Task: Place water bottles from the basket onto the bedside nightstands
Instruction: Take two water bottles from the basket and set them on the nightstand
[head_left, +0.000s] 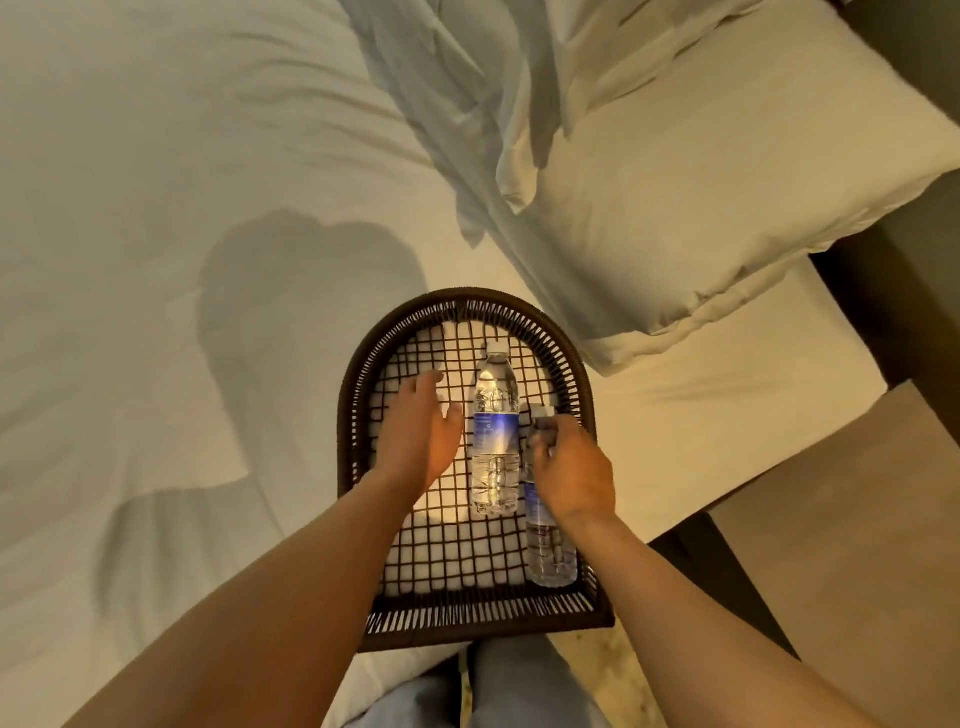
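Note:
A dark woven basket (358, 384) with an arched far end lies flat on the white bed. Two clear water bottles with blue labels lie in it. One bottle (495, 431) rests in the middle, cap pointing away from me. The other bottle (549, 545) lies along the basket's right side. My right hand (569, 470) is closed over this second bottle's upper part near the cap. My left hand (418, 434) hovers open over the basket's mesh, just left of the middle bottle, touching nothing.
White rumpled bed sheets (182, 208) spread to the left and ahead. A large white pillow (701, 197) lies at the upper right. A brown nightstand surface (857, 545) stands at the right, beside the bed. My legs are below the basket.

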